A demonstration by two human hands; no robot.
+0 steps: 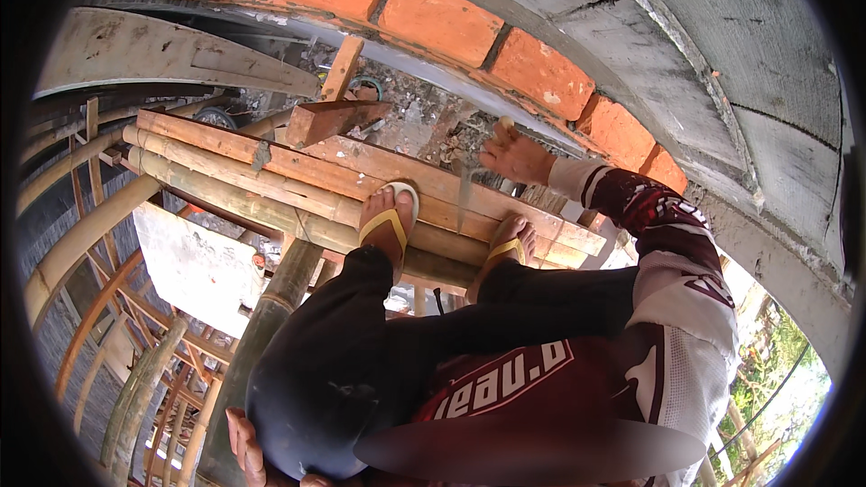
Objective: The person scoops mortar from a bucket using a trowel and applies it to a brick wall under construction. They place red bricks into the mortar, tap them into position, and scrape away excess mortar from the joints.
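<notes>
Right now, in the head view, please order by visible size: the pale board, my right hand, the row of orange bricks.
Largest to smallest:
Row of orange bricks
Pale board
Right hand

Noted brick course [442, 22] beyond wooden planks [406, 169], with bamboo poles [216, 186] along near side. Logged panel [198, 266] left of feet [383, 216].

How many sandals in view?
2: the left sandal, worn on the left foot; the right sandal, on the right foot. No others visible; some could be hidden.
</notes>
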